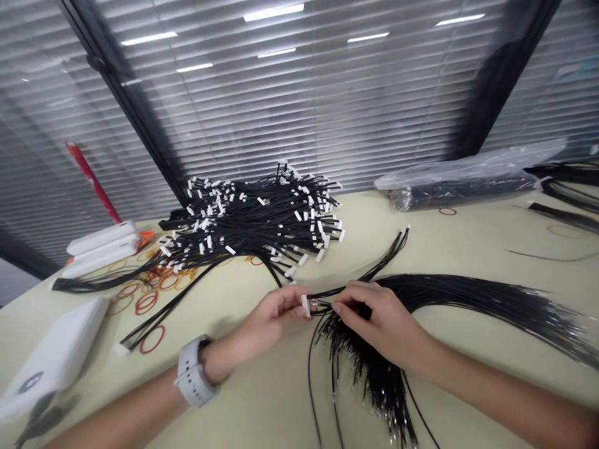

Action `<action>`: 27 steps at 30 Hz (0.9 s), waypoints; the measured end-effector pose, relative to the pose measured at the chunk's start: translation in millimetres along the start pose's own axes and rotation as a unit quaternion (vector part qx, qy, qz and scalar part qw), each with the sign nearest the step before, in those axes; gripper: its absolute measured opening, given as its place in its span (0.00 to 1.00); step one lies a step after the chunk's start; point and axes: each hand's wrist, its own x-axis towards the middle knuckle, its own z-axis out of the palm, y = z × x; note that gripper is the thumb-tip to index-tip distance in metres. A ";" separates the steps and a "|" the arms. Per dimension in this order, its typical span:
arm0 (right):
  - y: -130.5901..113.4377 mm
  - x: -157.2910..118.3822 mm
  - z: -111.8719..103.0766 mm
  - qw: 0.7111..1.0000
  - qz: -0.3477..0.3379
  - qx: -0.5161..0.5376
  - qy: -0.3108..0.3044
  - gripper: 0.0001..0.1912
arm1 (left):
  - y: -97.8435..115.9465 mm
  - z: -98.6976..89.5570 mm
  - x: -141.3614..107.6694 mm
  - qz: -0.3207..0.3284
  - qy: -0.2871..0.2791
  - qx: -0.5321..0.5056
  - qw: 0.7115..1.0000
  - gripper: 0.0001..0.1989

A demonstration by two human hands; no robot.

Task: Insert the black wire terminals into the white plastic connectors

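Left hand [275, 310]: grasping a white wire connector [306, 305] at the fingertips
Right hand [377, 321]: pinching loose black wires [463, 296], just beside the connector

tabletop [449, 231] | rubber bands [150, 293] | white boxes [100, 249] | white case [53, 358] | bagged bundle [461, 184] | red pole [92, 181] | window blinds [299, 106]

Two bare hands [276, 310] [379, 324], one white connector [306, 305], three white cases [100, 238] [100, 257] [53, 358]

view: head-worn | facing: forward, down | close on: left hand [274, 310], right hand [379, 321]
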 end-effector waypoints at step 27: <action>-4.1 -0.6 0.0 1.000 -0.011 -0.028 0.005 0.09 | 1.8 -0.3 0.2 -0.004 -0.009 0.021 1.000 0.04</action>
